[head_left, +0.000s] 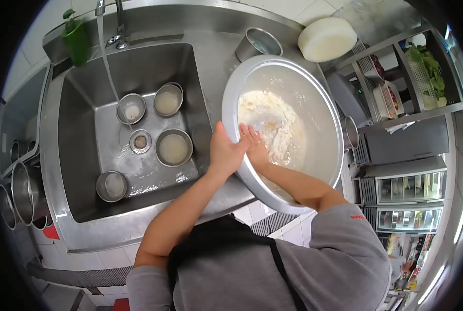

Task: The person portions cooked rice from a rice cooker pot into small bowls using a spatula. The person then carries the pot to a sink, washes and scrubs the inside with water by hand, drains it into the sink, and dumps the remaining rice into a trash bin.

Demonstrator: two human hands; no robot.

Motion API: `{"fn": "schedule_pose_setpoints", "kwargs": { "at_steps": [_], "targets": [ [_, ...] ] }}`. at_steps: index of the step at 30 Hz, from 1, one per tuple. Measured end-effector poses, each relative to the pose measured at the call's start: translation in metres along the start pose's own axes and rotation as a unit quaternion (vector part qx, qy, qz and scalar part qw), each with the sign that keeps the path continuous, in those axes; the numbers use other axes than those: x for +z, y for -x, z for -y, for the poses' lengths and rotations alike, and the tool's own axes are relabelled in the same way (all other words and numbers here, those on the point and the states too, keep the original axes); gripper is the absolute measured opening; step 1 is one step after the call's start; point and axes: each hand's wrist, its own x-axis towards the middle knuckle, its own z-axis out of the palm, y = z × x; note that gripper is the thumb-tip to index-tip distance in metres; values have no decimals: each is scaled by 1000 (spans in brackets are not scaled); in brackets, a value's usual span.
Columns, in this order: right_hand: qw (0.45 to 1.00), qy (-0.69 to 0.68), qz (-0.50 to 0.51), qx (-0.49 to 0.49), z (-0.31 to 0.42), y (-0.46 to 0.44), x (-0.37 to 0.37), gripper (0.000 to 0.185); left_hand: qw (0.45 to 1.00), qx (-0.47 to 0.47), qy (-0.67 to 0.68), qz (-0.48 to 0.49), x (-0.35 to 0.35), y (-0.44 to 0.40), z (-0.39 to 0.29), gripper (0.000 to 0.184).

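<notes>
A large metal bowl (335,129), tilted toward the sink, holds a pale, lumpy, wet mass (286,127). My left hand (227,150) grips the bowl's rim on the sink side, thumb up along the outside. Inside the bowl, my right hand (255,147) lies near that same rim with its fingers spread, beside the pale mass. Left of the bowl is a steel sink (153,179) with small metal bowls of cloudy liquid, among them one (174,149) near the drain (140,141).
Water runs from the tap (101,10) into a small bowl (131,110). A green soap bottle (76,41) stands at the back left. Behind the large bowl are a metal pot (260,44) and a pale round block (327,39). Shelves (397,78) hold baskets at the right.
</notes>
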Motion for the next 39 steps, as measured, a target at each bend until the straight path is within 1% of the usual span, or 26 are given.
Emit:
{"fn": "schedule_pose_setpoints", "kwargs": {
  "at_steps": [1, 3, 5, 6, 8, 9, 10, 11, 12, 13, 15, 16, 19, 20, 23, 25, 26, 28, 30, 31, 33, 34, 36, 37, 38, 39],
  "targets": [
    [1000, -2, 3, 5, -4, 5, 2, 38, 1000, 1, -23, -8, -2, 2, 1, 36],
    [988, 144, -47, 14, -44, -17, 9, 39, 1000, -15, -1, -4, -2, -1, 9, 36],
    [981, -34, 14, 192, -110, -38, 7, 43, 1000, -16, -15, -8, -2, 1, 10, 36],
    [980, -39, 20, 192, -114, -39, 6, 43, 999, -6, -36, -8, -2, 0, 8, 36],
    [947, 37, 60, 312, -111, -36, 4, 44, 999, -14, -41, -17, -4, 2, 1, 36],
    [973, 147, 20, 176, -103, -20, 13, 44, 999, -15, -39, -23, -2, 3, 0, 35],
    [966, 254, -22, 36, -86, 5, 23, 44, 999, -19, -33, -17, 1, 2, 4, 35],
    [996, 83, -27, 31, -42, 16, -5, 47, 1000, -20, -1, -15, 2, 2, 8, 35],
    [996, 48, 43, 62, -19, 37, -12, 51, 999, -18, 30, -17, 2, 1, 10, 35],
    [996, 49, 45, 59, -19, 40, -14, 51, 999, -19, 32, -20, 0, 0, 10, 35],
    [976, 47, 66, 200, -24, 45, -19, 50, 1000, -12, 1, 5, -3, 0, 7, 36],
    [978, 53, 62, 195, -31, 37, -22, 50, 1000, -6, 7, 2, -3, -4, 3, 36],
    [932, 67, 90, 345, -45, 25, -30, 44, 999, -36, -14, 31, -5, 2, -3, 37],
    [932, 67, 90, 345, -61, 20, -24, 44, 999, -33, -12, 31, -6, 3, -4, 37],
    [931, -28, 12, 365, -121, 8, -16, 43, 999, -30, 9, 32, -5, 8, -3, 38],
    [845, -85, 99, 518, -136, -10, -15, 40, 999, -22, 19, 27, -5, 5, -4, 38],
    [845, -89, 99, 518, -133, -5, -6, 40, 1000, -23, 14, 13, -4, 6, -4, 39],
    [932, -47, 27, 357, -117, 26, 7, 41, 999, -27, 15, 10, 0, 7, -2, 39],
    [980, 58, -13, 192, -79, 64, 20, 43, 999, -50, 14, 6, 0, 8, 2, 39],
    [980, 59, -13, 190, -64, 59, 11, 43, 999, -48, 15, 5, 1, 8, 2, 39],
    [973, 143, 127, 130, -33, 36, -16, 45, 999, -28, 18, -1, -1, 8, -1, 38],
    [974, 118, 67, 184, -48, 17, -14, 42, 999, -29, 16, -7, 0, 6, 0, 38],
    [935, -119, 91, 321, -114, -12, -4, 38, 999, -21, 36, -4, 0, 9, 2, 37],
    [918, -95, 41, 383, -128, -20, -4, 35, 999, -19, 30, -4, -1, 9, 3, 37],
    [944, -56, -26, 325, -151, -21, 7, 36, 1000, -6, 17, -10, 0, 6, 3, 37],
    [944, -58, -26, 324, -146, -23, 5, 36, 1000, -3, 4, -12, -1, 8, 3, 36]
  ]
}}
